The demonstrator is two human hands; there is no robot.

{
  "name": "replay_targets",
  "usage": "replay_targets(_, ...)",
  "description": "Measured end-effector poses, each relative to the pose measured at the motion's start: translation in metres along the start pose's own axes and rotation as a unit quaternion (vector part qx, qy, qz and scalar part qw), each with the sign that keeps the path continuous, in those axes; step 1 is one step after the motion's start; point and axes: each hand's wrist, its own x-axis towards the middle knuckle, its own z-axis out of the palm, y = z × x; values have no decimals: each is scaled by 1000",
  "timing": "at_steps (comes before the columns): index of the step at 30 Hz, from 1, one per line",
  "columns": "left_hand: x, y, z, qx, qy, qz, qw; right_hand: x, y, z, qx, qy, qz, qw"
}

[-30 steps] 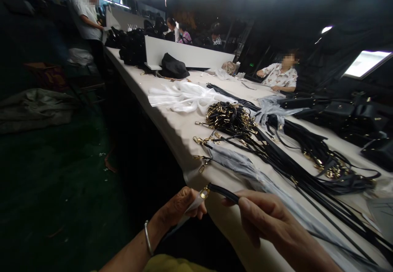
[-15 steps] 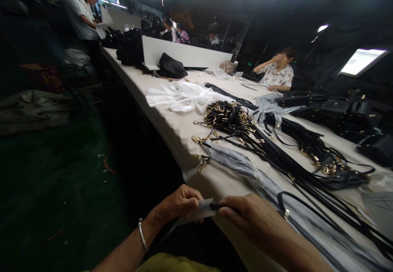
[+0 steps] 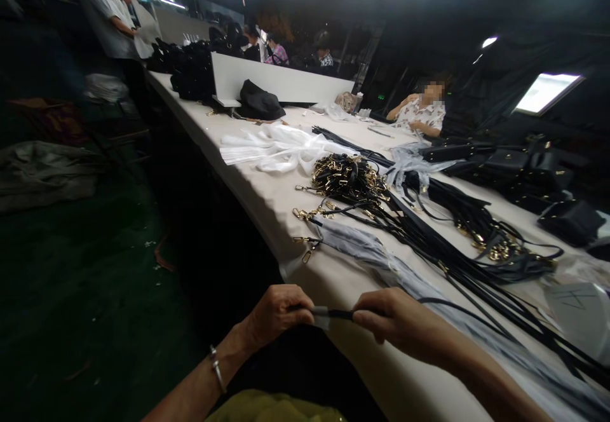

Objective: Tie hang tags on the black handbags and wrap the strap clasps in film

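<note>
Fingers of our left hand (image 3: 276,313) are curled shut around the end of a thin black strap (image 3: 341,314), where a pale wrapper (image 3: 321,318) covers it. Our right hand (image 3: 398,321) pinches the same strap a little further along, thumb and fingertips pressed together on it. The strap runs level between the two hands, just off the near edge of the worktop (image 3: 267,199), and its length trails away to the right over the surface. A metal bracelet (image 3: 216,367) sits on our left wrist. Beyond our hands lies a grey wrapped bundle (image 3: 362,248). Behind that is a heap of black straps with gold clasps (image 3: 351,179), then white plastic sleeves (image 3: 279,149). Black bags (image 3: 524,169) stand along the far right edge, near a seated person (image 3: 424,115).
</note>
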Motion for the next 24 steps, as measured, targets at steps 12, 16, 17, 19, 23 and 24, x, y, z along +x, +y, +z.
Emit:
replay_targets(12, 2, 0, 25, -204, -53, -209, 955, 17, -31, 34, -270, 67, -22, 960)
replay_targets(16, -1, -1, 28, -197, -54, -202, 958, 13, -20, 26, -210, 81, -38, 974)
replay_targets(17, -1, -2, 26, -171, -44, -177, 968, 9, -13, 21, -179, 78, -34, 980)
replay_targets(19, -1, -5, 22, -100, -19, -99, 990, 1, 2, 8, -101, 41, -14, 994)
replay_targets(23, 0, -13, 18, 56, 13, 84, 995, -11, 28, -3, 104, -47, 28, 993)
replay_targets(24, 0, -13, 19, 82, 17, 113, 990, -11, 31, -1, 142, -47, 39, 988)
